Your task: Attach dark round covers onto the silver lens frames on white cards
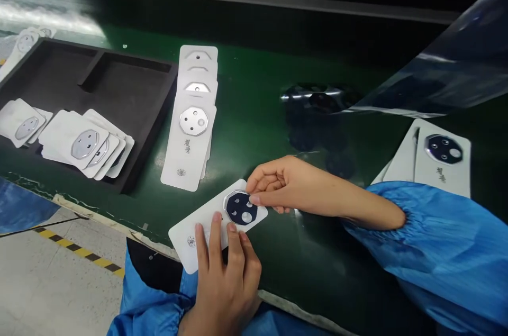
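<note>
A white phone back cover (210, 222) lies at a slant on the green bench, a dark octagonal sticker (238, 209) over its camera area. The outstretched fingers of my left hand (228, 267) rest spread across the cover's lower part and edge. My right hand (281, 185) comes in from the right, thumb and forefinger pinched at the sticker's upper right edge. The other fingers are curled, and the exact contact under the fingertips is hidden. Beyond them lies a fanned stack of white covers (188, 161) with silver octagonal camera plates.
A black divided tray (130, 87) stands at left with several covers (75, 137) on its near edge. At right, covers (442, 156) lie partly behind my blue sleeve; the top one has a dark octagon. Transparent film (436, 71) rises above them. Dark glossy film (313, 100) lies mid-bench.
</note>
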`<state>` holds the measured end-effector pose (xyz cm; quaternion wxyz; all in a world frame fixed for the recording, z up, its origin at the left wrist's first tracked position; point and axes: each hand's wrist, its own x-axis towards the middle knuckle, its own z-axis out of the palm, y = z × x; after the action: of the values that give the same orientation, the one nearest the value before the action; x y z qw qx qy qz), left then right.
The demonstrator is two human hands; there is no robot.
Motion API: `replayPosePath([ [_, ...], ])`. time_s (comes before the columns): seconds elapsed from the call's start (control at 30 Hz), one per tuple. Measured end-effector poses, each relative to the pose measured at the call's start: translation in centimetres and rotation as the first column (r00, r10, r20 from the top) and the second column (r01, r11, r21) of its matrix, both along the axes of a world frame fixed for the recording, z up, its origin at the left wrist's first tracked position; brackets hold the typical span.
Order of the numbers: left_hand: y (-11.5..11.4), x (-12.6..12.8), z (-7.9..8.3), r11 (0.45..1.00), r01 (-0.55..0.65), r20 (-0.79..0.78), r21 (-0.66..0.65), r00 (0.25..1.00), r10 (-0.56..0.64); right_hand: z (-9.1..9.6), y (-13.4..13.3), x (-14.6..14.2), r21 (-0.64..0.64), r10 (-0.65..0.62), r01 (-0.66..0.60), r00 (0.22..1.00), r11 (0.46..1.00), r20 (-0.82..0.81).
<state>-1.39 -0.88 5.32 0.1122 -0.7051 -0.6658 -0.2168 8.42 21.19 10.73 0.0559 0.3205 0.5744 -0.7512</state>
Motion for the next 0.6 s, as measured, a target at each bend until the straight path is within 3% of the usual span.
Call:
replayPosePath([
  [0.6, 0.08, -0.11, -0.04, 1.000, 0.009, 0.016, -0.016, 1.000, -0.009, -0.33, -0.32, 0.30, 0.082, -0.033, 0.031, 0.999, 0.996, 0.027],
])
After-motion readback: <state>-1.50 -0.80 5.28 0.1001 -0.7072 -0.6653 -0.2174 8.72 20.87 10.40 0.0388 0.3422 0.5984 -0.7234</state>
